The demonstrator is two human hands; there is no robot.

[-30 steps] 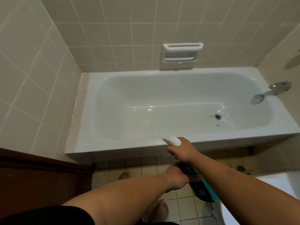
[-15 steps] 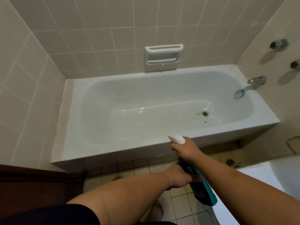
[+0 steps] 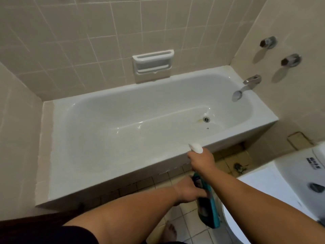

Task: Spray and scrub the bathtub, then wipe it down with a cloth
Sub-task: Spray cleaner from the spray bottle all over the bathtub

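2 hands | right hand fingers curled round spray bottle neck | left hand grips body

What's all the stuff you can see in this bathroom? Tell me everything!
bathtub: one, white, against tiled back wall
soap dish: one, white, in wall above tub
spout: one, silver, right wall
tap handles: two, silver, above spout
drain: one, metal, tub floor
spray bottle: one, teal, white nozzle, at tub's near rim
toilet: one, white, bottom right
right hand: grips bottle's neck
left hand: holds bottle's body
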